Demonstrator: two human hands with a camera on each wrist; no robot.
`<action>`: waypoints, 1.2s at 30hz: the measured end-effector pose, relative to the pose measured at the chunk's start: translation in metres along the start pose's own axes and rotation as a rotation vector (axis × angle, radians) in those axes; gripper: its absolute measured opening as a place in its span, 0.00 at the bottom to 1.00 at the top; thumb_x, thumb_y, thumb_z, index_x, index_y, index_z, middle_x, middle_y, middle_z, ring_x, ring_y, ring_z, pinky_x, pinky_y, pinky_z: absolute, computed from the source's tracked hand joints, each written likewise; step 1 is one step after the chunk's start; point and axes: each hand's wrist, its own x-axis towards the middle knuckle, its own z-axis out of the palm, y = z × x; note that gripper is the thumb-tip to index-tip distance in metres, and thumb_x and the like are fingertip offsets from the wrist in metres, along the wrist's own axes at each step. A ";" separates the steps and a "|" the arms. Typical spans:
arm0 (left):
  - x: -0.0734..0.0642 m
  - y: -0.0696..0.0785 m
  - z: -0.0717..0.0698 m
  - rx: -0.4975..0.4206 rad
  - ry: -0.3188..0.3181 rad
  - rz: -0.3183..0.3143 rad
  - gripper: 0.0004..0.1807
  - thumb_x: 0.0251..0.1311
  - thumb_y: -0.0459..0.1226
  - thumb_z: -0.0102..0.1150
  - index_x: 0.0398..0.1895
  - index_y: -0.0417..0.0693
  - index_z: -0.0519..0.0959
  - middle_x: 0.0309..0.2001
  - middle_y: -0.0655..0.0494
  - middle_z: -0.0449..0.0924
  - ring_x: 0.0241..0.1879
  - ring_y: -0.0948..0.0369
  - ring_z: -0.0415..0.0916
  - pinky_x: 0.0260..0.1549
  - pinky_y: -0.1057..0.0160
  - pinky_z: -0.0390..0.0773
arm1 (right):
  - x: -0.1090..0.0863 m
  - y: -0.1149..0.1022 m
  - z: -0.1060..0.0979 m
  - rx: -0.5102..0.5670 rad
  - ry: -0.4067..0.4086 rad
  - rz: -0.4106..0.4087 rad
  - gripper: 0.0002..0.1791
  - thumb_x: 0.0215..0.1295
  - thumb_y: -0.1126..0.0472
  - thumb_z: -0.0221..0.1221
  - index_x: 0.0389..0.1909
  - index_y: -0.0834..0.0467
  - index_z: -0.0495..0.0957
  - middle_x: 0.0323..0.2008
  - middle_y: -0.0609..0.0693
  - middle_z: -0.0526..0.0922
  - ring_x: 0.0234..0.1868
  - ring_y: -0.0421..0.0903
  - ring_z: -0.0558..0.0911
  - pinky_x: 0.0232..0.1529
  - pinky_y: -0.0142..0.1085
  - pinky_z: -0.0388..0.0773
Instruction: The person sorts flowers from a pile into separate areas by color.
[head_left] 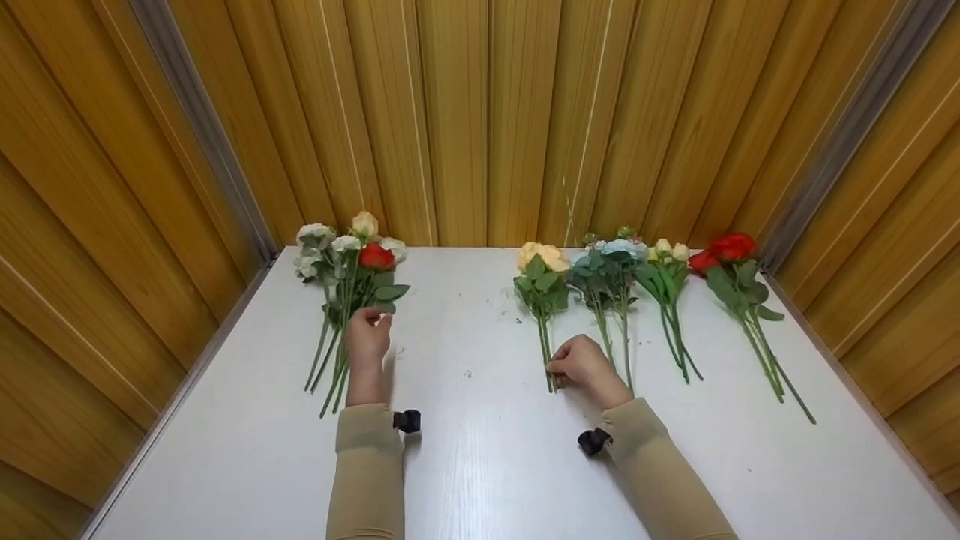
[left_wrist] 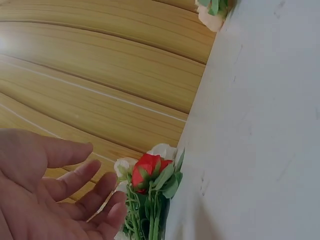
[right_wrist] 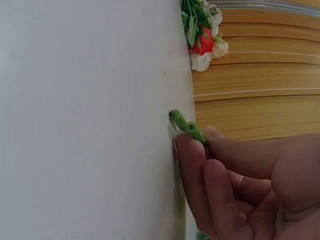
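Note:
My right hand (head_left: pixel 581 361) pinches the lower stems of a peach-coloured artificial flower bunch (head_left: pixel 543 259) between thumb and forefinger. In the right wrist view two green stem ends (right_wrist: pixel 184 125) stick out past the fingertips of that hand (right_wrist: pixel 235 185). Over the stems of the left-hand pile hovers my left hand (head_left: pixel 369 341), its fingers loosely bent and holding nothing. That pile has a red flower (head_left: pixel 376 256), white flowers (head_left: pixel 307 261) and a pale peach bud (head_left: pixel 364 224). The left wrist view shows the left hand (left_wrist: pixel 65 195) beside the red flower (left_wrist: pixel 148 170), its fingers apart.
Right of the peach bunch lie pale blue flowers (head_left: pixel 621 249), a bunch with cream buds (head_left: pixel 670 251) and red flowers (head_left: pixel 731 246), stems toward me. All lie on a white table (head_left: pixel 472 420). Wood-patterned panels (head_left: pixel 465 120) wall in its back and sides.

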 end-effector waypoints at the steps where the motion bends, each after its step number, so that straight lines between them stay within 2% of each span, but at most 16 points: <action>1: 0.000 -0.002 -0.001 0.029 0.011 0.000 0.19 0.73 0.34 0.56 0.61 0.31 0.76 0.60 0.30 0.76 0.62 0.38 0.73 0.61 0.42 0.74 | 0.000 0.001 0.000 0.006 -0.002 0.008 0.05 0.63 0.68 0.67 0.31 0.67 0.86 0.23 0.53 0.86 0.20 0.39 0.81 0.26 0.30 0.79; 6: -0.002 -0.010 -0.006 0.230 0.063 -0.039 0.22 0.71 0.35 0.59 0.63 0.33 0.75 0.63 0.29 0.73 0.66 0.33 0.66 0.66 0.38 0.67 | 0.002 0.002 -0.002 -0.065 0.012 0.057 0.05 0.62 0.65 0.69 0.33 0.63 0.84 0.25 0.52 0.86 0.21 0.41 0.82 0.26 0.32 0.78; 8: -0.003 -0.012 -0.007 0.290 0.057 -0.064 0.23 0.70 0.35 0.60 0.65 0.33 0.74 0.64 0.28 0.72 0.66 0.33 0.64 0.67 0.36 0.66 | 0.003 0.001 -0.001 -0.097 0.022 0.061 0.06 0.61 0.64 0.70 0.36 0.61 0.83 0.26 0.51 0.85 0.22 0.41 0.81 0.26 0.32 0.76; 11: -0.004 -0.016 -0.009 0.362 0.036 -0.087 0.23 0.69 0.32 0.59 0.64 0.30 0.74 0.62 0.28 0.74 0.64 0.32 0.68 0.66 0.34 0.67 | 0.004 0.001 0.003 -0.089 0.014 0.046 0.09 0.62 0.64 0.69 0.41 0.61 0.82 0.27 0.51 0.86 0.23 0.41 0.81 0.26 0.32 0.75; 16: -0.003 -0.022 -0.010 0.436 0.018 -0.088 0.18 0.69 0.28 0.49 0.58 0.27 0.75 0.58 0.26 0.75 0.60 0.32 0.73 0.63 0.33 0.69 | 0.004 0.000 0.009 -0.068 -0.004 0.027 0.11 0.64 0.63 0.68 0.46 0.60 0.83 0.27 0.51 0.86 0.23 0.41 0.80 0.26 0.32 0.74; 22: -0.004 -0.030 -0.014 0.508 0.046 -0.074 0.17 0.71 0.29 0.43 0.56 0.26 0.74 0.59 0.22 0.73 0.63 0.27 0.65 0.65 0.32 0.62 | 0.005 -0.001 0.013 -0.107 -0.002 -0.001 0.12 0.63 0.62 0.70 0.46 0.58 0.84 0.27 0.51 0.85 0.22 0.41 0.79 0.25 0.32 0.74; 25: -0.007 -0.033 -0.015 0.521 0.053 -0.052 0.13 0.70 0.28 0.43 0.49 0.28 0.76 0.54 0.24 0.77 0.61 0.27 0.66 0.65 0.33 0.60 | 0.005 -0.002 0.014 -0.114 -0.007 -0.005 0.12 0.63 0.62 0.70 0.46 0.59 0.84 0.29 0.51 0.85 0.23 0.41 0.79 0.25 0.32 0.73; 28: -0.010 -0.033 -0.015 0.538 0.042 -0.031 0.10 0.68 0.27 0.43 0.38 0.32 0.77 0.46 0.28 0.82 0.54 0.29 0.73 0.60 0.34 0.65 | 0.005 -0.002 0.013 -0.116 -0.010 -0.008 0.12 0.63 0.62 0.70 0.46 0.59 0.84 0.30 0.52 0.85 0.24 0.41 0.80 0.26 0.31 0.74; 31: -0.010 -0.029 -0.014 0.552 -0.030 -0.051 0.11 0.67 0.27 0.42 0.34 0.33 0.77 0.41 0.31 0.82 0.45 0.36 0.78 0.53 0.38 0.74 | 0.004 -0.002 0.013 -0.125 -0.012 -0.011 0.12 0.63 0.62 0.70 0.46 0.59 0.84 0.31 0.52 0.85 0.25 0.41 0.80 0.26 0.31 0.73; 36: -0.002 -0.018 -0.013 0.481 -0.230 -0.160 0.13 0.65 0.29 0.48 0.45 0.29 0.80 0.45 0.34 0.82 0.38 0.48 0.76 0.38 0.49 0.81 | 0.003 -0.004 0.013 -0.125 -0.013 -0.009 0.13 0.63 0.61 0.70 0.47 0.59 0.83 0.33 0.53 0.85 0.26 0.41 0.79 0.28 0.31 0.73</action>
